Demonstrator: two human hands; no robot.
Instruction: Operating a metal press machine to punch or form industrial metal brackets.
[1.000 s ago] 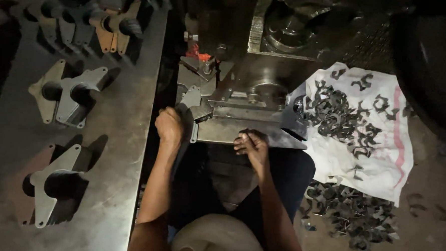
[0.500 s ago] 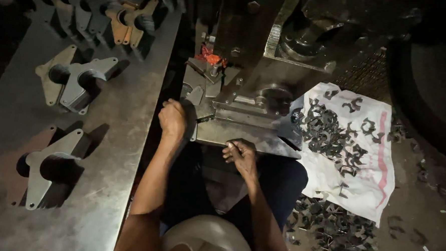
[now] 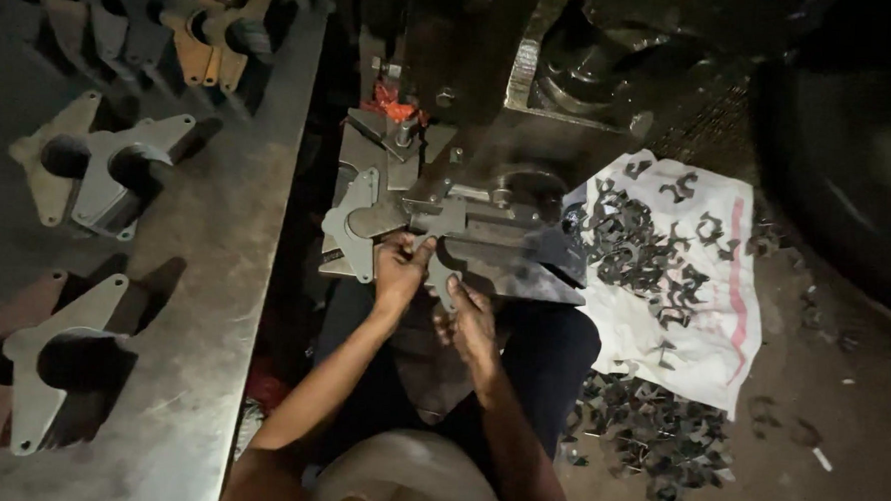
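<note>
Both hands have closed in at the press die plate [image 3: 505, 268]: left hand [image 3: 400, 269] and right hand [image 3: 470, 322] each pinch one flat metal blank [image 3: 442, 275] at the plate's near edge, beside the sack of stamped pieces [image 3: 656, 250].

Both bare arms reach forward from the near edge, converging in the middle. The left hand [image 3: 399, 269] sits slightly farther out, fingers curled, thumb angled right. The right hand [image 3: 469, 320] is just beside it — nearer, knuckles up, fingers bent downward. Wrists straight, forearms angled inward — hands almost touching.
</note>
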